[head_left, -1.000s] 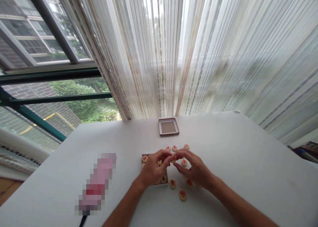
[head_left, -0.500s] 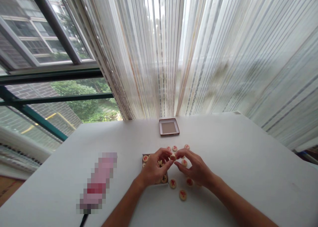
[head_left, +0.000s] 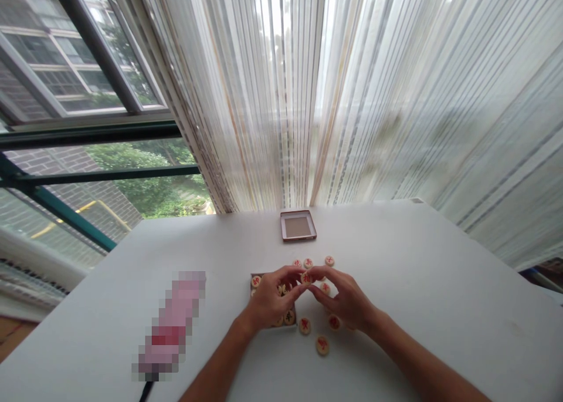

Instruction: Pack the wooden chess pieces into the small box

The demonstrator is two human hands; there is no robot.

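Our left hand (head_left: 271, 299) and right hand (head_left: 347, 297) are together pinching one disc (head_left: 307, 279) by its rim, apparently so its red-marked face is showing.

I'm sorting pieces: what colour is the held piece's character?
Red, on the held piece; it shows best in the head view.

Held disc (head_left: 307, 279), between left hand (head_left: 269, 301) and right hand (head_left: 350, 301): cream, shows red character
Loose discs (head_left: 322, 345), near right hand: cream, red characters
Boxed discs (head_left: 289, 316), by left hand: cream, black or red characters
Tray (head_left: 298, 226), beyond both hands: brown rim, tan centre
Tabletop (head_left: 396, 255), under hands: white
Curtain (head_left: 281, 97), beyond hands: white, grey-and-tan stripes
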